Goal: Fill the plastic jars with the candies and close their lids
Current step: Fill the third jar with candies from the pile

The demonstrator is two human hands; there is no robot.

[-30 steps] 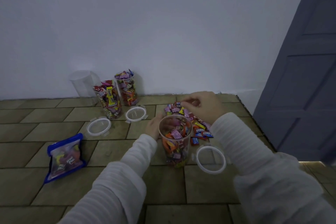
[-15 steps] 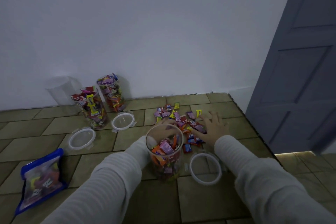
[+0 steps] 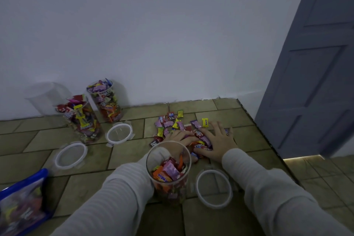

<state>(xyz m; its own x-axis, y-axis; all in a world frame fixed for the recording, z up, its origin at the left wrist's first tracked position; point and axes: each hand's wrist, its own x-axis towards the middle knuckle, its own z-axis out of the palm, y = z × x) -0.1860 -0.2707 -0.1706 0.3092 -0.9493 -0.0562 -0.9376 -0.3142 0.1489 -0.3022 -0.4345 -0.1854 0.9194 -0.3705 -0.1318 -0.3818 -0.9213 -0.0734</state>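
The nearest jar point(image 3: 168, 170) stands upright on the tiled floor point(image 3: 80, 184), mouth up, partly filled, its lid point(image 3: 214, 188) flat just beside it. Beyond it, the left hand point(image 3: 179, 137) and right hand point(image 3: 217, 141) rest with fingers spread and relaxed on the candy pile point(image 3: 180, 126). Two full jars point(image 3: 82, 119) stand upright near the wall point(image 3: 153, 34).

Candies point(image 3: 183, 126) are lying behind the near jar point(image 3: 168, 170), its lid point(image 3: 213, 188) sitting right; two filled jars point(image 3: 92, 113) are standing far left.
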